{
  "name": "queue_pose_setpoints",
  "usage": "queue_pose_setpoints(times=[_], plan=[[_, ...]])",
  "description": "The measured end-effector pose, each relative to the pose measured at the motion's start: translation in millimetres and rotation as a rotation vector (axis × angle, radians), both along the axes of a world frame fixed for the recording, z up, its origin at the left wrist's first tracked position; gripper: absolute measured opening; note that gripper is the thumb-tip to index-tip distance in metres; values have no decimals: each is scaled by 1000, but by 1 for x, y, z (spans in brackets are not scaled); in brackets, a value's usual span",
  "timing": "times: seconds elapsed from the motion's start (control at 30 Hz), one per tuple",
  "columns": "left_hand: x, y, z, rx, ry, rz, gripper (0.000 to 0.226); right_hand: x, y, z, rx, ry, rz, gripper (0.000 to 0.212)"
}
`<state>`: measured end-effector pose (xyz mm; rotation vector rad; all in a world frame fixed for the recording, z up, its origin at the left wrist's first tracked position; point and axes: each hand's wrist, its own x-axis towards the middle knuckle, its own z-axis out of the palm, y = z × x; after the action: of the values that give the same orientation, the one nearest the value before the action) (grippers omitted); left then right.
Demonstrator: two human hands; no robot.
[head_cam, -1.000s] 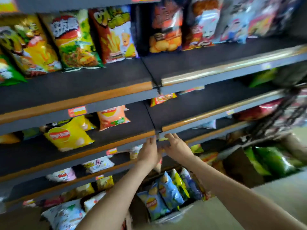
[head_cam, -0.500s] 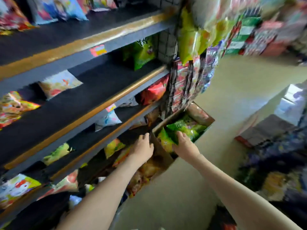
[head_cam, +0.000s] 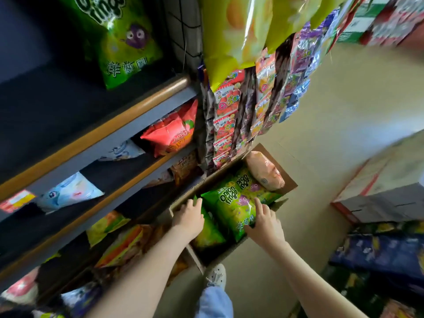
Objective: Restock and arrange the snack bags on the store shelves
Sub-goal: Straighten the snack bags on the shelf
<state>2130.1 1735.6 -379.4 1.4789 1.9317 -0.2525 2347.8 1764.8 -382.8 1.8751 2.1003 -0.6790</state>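
Inside the cardboard box (head_cam: pixel 289 180), the right hand (head_cam: pixel 263 222) lies flat, fingers spread, on the top onion-rings bag (head_cam: pixel 231 205). The left hand (head_cam: pixel 189 216) dips in by the box's shelf-side wall, and I cannot tell its grip.

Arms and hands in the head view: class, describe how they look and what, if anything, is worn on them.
Both the left arm and right arm are bare as far up as the view shows: no sleeves. The left hand and right hand wear no gloves, and no watch, bracelet or ring is visible.
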Motion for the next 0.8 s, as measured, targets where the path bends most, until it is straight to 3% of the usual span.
queue_pose_setpoints(times=[0.2, 0.37, 0.6, 0.8], plan=[[30, 50, -122, -94, 16, 79, 56, 6, 57, -131, -88, 0, 79, 107], [71, 45, -192, -75, -198, 325, 67, 3, 68, -207, -201, 35, 103, 125], [104, 37, -220, 25, -497, 697, 78, 4, 57, -220, -25, 196, 16, 109], [106, 39, -199, 142, -512, 818, 82, -3, 51, -195, -27, 350, -129, 100]])
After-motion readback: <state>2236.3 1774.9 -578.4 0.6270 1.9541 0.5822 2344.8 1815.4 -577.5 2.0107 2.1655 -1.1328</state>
